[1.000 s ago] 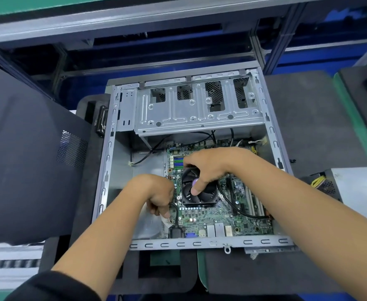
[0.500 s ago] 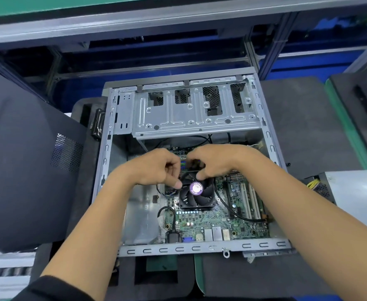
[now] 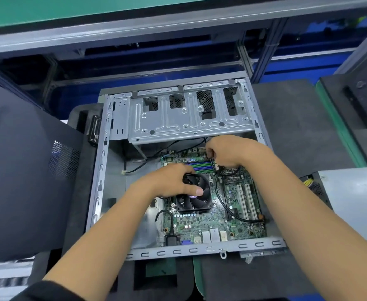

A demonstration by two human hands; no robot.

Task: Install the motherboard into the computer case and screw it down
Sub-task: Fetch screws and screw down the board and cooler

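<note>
We have the motherboard lying flat inside the computer case, set toward the case's right wall and near rim, with bare case floor left open along the left wall. So the placing looks largely done, though we judge the board is not yet finally seated, since both our hands are on it. We see no screwdriver and no loose screws anywhere (the mounting holes are too small to tell whether any is filled), so the screwing down appears to be entirely ahead of us.

Our left hand reaches in from the near left corner, its fingers curled over the far left corner of the black cooler fan and its thumb pressed on the fan's hub, so it grips the fan and steadies the board through it. Our right hand comes across from the right wall to the board's far edge, just below the drive cage. Its fingers are curled and pinch a black cable that loops down across the board beside the fan; we judge we are clearing it before fastening.
</note>
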